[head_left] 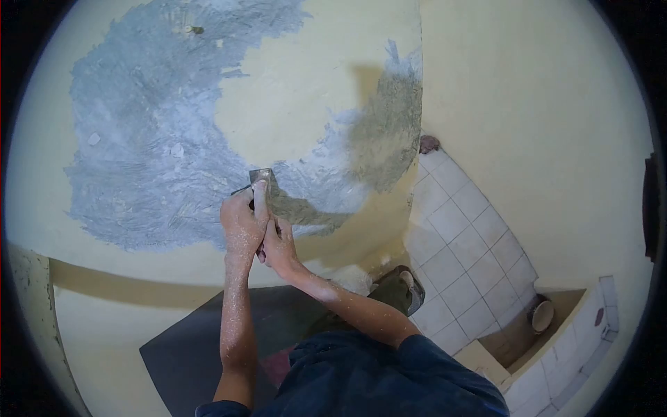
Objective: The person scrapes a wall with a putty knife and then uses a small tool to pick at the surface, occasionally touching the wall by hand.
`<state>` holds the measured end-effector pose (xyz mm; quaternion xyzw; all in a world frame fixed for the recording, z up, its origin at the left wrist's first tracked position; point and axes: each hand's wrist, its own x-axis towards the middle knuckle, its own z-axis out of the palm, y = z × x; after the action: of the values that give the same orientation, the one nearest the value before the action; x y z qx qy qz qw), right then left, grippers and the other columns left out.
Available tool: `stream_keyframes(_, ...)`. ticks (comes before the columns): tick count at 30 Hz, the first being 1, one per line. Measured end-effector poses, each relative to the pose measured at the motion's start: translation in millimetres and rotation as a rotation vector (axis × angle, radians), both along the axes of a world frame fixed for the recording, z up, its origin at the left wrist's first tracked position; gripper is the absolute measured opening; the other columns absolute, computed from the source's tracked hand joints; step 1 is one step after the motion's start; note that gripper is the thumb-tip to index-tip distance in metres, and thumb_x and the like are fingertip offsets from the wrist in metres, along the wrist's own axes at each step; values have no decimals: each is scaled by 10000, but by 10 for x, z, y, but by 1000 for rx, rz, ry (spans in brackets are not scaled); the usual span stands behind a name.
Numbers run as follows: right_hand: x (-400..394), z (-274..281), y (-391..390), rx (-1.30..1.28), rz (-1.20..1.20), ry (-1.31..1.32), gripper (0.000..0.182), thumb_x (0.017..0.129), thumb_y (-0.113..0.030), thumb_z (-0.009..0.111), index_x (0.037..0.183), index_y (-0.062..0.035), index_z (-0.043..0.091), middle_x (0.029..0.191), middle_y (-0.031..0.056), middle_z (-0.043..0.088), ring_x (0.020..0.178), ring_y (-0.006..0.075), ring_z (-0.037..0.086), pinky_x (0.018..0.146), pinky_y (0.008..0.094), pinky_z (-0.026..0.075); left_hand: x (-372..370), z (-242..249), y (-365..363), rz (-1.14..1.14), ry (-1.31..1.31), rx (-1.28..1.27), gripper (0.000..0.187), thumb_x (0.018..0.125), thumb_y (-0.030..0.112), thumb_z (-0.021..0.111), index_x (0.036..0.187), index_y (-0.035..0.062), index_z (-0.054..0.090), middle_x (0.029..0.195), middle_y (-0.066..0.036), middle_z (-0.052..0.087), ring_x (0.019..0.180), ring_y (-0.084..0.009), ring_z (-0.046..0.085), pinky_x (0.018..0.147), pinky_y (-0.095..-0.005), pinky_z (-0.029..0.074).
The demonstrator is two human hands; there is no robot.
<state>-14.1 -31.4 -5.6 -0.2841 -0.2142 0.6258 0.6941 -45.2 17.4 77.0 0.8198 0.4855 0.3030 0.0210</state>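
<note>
Both of my hands are closed around a scraper with a flat metal blade, held up against the wall. My left hand grips it with a finger stretched along it towards the blade; my right hand wraps the lower part of the handle, just to the right. White dust speckles both hands and forearms. The blade lies at the lower edge of the yellow paint, over a rough grey-blue stripped area. My arms cast a shadow on the wall to the right.
A dark grey panel lies below my arms. My foot is beside white floor tiles. At the lower right, a round container sits in a tiled basin. A small fitting sticks out of the upper wall.
</note>
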Motion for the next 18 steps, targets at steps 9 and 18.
stream_keyframes(9,31,18,22,-5,59,19,410,1071,-353,331,896,-44,536,570,29,518,407,105,469,346,273,343,24,112,-75,159,231,-2,432,972,330,535,737,-10,662,695,-235,626,672,-438,613,620,-499,469)
stream_keyframes(18,94,115,15,-162,61,-24,529,1051,-475,359,780,-55,530,546,26,501,389,117,457,359,283,355,42,166,-118,140,287,-17,434,970,345,532,752,1,682,701,-238,640,680,-438,627,629,-508,479)
